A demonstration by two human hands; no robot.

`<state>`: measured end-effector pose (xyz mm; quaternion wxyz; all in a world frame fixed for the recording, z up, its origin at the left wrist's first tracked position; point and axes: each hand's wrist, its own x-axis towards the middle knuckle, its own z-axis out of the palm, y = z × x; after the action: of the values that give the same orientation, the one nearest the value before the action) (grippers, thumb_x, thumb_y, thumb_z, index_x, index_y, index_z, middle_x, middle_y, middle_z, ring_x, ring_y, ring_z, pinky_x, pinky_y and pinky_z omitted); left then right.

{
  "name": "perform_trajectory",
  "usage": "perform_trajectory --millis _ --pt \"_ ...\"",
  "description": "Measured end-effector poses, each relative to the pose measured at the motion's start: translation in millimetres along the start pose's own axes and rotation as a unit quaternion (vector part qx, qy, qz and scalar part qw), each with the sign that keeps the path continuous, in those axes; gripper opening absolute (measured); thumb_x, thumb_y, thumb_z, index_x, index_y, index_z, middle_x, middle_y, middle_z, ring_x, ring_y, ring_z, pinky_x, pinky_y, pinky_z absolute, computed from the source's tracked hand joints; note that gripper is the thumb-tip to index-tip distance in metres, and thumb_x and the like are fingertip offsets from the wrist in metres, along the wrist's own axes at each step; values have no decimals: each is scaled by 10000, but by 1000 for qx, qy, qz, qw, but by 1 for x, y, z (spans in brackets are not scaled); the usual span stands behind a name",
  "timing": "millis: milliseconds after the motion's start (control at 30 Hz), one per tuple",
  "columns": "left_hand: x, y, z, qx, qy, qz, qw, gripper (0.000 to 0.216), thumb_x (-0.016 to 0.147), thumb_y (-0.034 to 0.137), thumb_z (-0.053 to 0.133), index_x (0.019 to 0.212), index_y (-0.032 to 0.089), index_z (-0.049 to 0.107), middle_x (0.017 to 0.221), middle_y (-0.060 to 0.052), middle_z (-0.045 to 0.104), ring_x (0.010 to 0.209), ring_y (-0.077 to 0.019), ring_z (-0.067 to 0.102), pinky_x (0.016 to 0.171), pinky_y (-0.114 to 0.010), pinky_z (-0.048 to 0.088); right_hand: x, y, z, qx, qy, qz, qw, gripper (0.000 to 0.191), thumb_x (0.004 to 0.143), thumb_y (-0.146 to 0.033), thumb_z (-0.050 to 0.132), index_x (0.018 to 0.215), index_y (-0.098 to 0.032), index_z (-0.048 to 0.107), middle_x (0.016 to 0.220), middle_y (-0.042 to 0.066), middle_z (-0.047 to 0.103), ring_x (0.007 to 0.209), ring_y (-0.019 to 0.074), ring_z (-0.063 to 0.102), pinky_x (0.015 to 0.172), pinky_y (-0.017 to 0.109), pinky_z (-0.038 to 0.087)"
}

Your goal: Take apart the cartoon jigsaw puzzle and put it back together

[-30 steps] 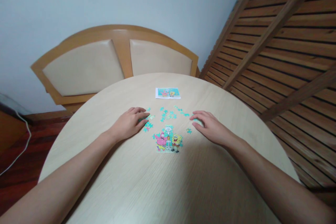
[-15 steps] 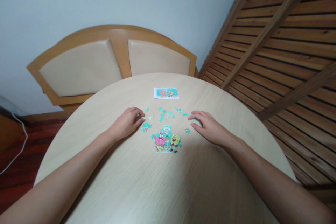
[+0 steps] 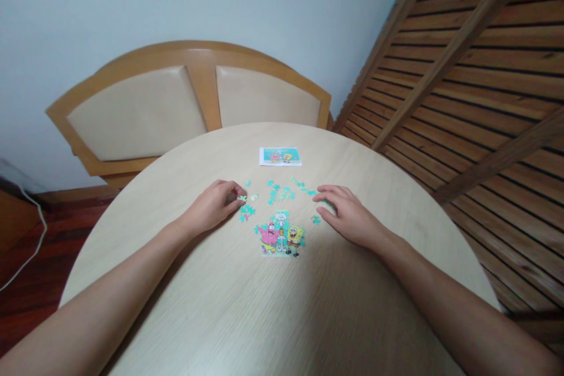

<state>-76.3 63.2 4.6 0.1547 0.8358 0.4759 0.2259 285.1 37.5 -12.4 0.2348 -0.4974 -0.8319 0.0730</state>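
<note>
A partly joined jigsaw puzzle [image 3: 281, 235] lies on the table, showing a pink starfish, a tall pale figure and a yellow sponge character. Left of it, my left hand [image 3: 215, 200] rests on the tabletop with thumb and fingertips closed around a small jigsaw piece [image 3: 242, 198]. My right hand [image 3: 346, 211] lies to the right, thumb and fingers apart and holding nothing. Turquoise pieces [image 3: 327, 204] show partly under its palm, and a small joined bit [image 3: 315, 220] sits by its thumb. Several loose turquoise pieces [image 3: 282, 192] are scattered between the hands.
A picture card [image 3: 281, 157] with the same characters lies farther back on the round pale wooden table [image 3: 282, 317]. Behind stands a wooden bench with cream padded panels [image 3: 141, 114] against the wall. A slatted wooden screen [image 3: 476, 82] rises on the right.
My left fingertips have drawn closer around the small piece. My right hand has slid slightly left, its fingers still apart. The puzzle shows no visible change.
</note>
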Motion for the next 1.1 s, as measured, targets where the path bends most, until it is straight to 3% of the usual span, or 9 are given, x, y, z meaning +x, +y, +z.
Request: perform_trajectory --millis 100,200,333,433,533,733,867,1100 --pt "0 5 -1 -23 8 -16 1000 221 945 365 560 995 192 688 978 -84 733 923 -246 656 836 -391 498 -1 -20 0 19 -17 -60 998 277 974 -348 584 1201 -215 671 1373 133 613 1317 293 521 1117 528 411" --pt "-1 13 2 -90 21 -38 995 297 954 380 550 1119 184 701 972 -85 750 837 -213 676 787 -356 511 -4 -39 0 47 -79 -134 987 381 990 -419 581 1316 -230 636 1438 130 581 1377 301 467 1154 541 366" --pt "-1 24 12 -200 28 -82 976 294 926 412 577 978 169 732 897 -83 756 740 -181 657 674 -302 500 -8 -52 0 76 -147 -188 968 436 969 -440 618 1367 -260 626 1452 112 584 1395 312 454 1161 551 350" --pt "-2 31 21 -258 34 -97 961 269 900 400 603 905 152 707 800 -74 726 673 -159 619 622 -286 483 -9 -53 -1 94 -165 -197 962 421 943 -398 654 1342 -266 655 1442 108 596 1366 304 492 1150 545 365" --pt "-4 37 28 -296 30 -99 949 213 882 358 623 869 155 685 829 -85 735 700 -159 633 656 -294 504 -8 -51 -5 112 -167 -205 958 430 900 -367 700 1322 -283 674 1416 101 618 1340 297 521 1141 541 376" --pt "-7 49 29 -317 -8 -98 943 276 916 344 597 1064 157 735 936 -94 772 783 -177 667 727 -317 534 -8 -51 -11 124 -169 -229 951 435 837 -332 759 1264 -262 709 1361 110 647 1302 296 547 1129 519 393" --pt "-8 54 29 -334 -26 -100 937 244 899 333 615 994 161 758 978 -96 778 825 -186 682 765 -321 537 -8 -52 -13 132 -168 -228 950 427 833 -329 761 1250 -257 711 1338 111 653 1278 289 558 1116 509 408" --pt "-9 54 31 -367 -36 -115 922 227 854 350 664 927 143 724 911 -101 781 733 -162 670 685 -282 521 -7 -53 -13 135 -167 -233 949 420 832 -314 758 1245 -252 711 1333 117 654 1266 286 568 1108 501 415"
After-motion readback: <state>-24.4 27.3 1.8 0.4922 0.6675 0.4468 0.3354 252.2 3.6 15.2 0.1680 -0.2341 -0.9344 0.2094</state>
